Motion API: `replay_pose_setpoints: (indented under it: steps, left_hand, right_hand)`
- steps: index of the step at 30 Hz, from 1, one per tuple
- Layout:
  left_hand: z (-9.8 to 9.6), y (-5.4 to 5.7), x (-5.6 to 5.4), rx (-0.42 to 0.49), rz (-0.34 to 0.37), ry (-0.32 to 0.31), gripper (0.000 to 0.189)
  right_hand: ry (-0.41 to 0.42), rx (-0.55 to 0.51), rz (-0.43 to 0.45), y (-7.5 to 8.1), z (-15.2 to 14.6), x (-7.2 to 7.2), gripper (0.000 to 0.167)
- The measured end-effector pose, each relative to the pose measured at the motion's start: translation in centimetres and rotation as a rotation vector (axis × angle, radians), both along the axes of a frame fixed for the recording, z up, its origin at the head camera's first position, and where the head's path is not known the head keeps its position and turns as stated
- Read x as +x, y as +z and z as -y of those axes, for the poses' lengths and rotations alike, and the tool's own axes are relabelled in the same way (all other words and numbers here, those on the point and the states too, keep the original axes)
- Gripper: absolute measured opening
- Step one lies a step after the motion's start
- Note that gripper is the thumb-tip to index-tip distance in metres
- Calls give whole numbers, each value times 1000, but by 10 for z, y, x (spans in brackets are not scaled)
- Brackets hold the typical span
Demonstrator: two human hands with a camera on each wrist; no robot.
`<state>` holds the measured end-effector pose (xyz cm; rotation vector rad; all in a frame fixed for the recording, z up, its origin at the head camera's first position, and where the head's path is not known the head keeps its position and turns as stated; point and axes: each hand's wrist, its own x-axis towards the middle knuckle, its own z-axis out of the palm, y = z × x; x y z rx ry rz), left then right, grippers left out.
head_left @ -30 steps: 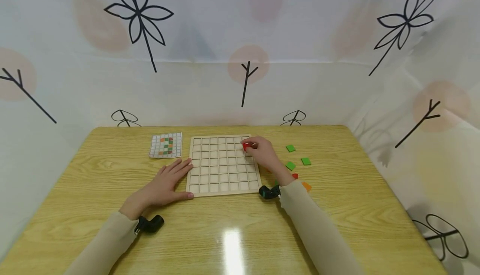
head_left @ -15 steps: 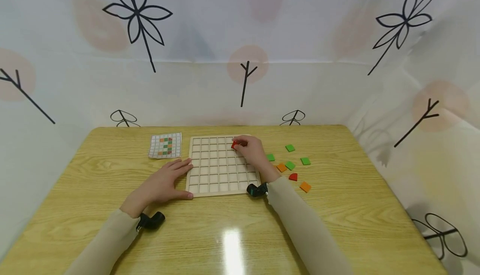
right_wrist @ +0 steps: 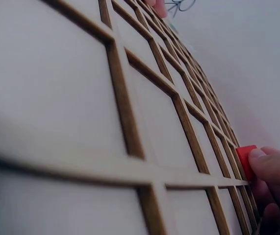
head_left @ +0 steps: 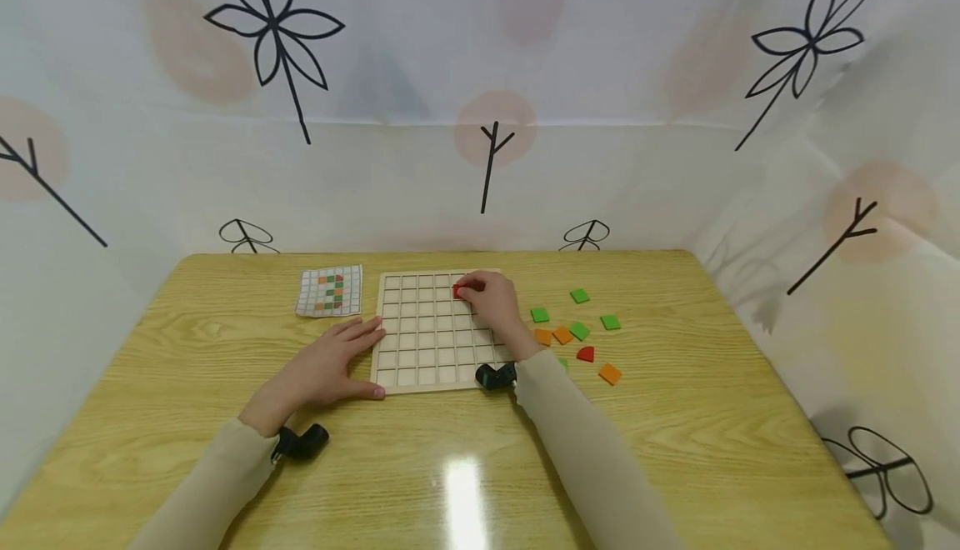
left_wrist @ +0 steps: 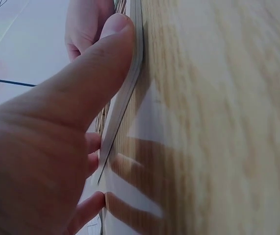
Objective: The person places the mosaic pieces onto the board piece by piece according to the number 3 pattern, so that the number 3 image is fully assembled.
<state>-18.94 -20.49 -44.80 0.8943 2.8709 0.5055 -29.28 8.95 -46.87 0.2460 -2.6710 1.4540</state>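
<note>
My right hand (head_left: 491, 304) is over the far part of the wooden grid board (head_left: 416, 360), pinching a red tile (right_wrist: 246, 159) between thumb and fingers. The tile is at the grid bars in the far rows; the fingers hide part of its outline. At the board's left side my left hand (head_left: 326, 369) lies with its fingers spread. Its fingertips touch the left edge, and its thumb (left_wrist: 115, 41) lies along the near left corner. The visible compartments of the board hold no tiles.
Right of the board lie several green tiles (head_left: 580, 331), three orange tiles (head_left: 610, 373) and a red quarter-round tile (head_left: 586, 354). A paper sheet (head_left: 329, 291) printed with a coloured grid lies beyond my left hand. A patterned cloth (head_left: 420, 192) hangs behind the table.
My right hand has moved left across the far rows with the red tile, leaving more of the loose tiles on the right in view. The left hand has stayed in place.
</note>
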Motion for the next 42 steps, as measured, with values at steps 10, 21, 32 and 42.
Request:
replay_pose_setpoints:
  steps: [10,21,32,42]
  left_hand:
    - [-1,1,0,9,-22,-8,95]
    - [2,-4,0,61,-41,-39,93]
    - [7,-14,-6,130,75,-65,96]
    - [7,-17,-5,164,72,-43,94]
  right_hand:
    - [11,13,17,-1,2,3,13]
    - [31,30,5,0,1,6,15]
    - [20,68,1,0,1,7,13]
    - [27,-88,46,2,-6,4,17]
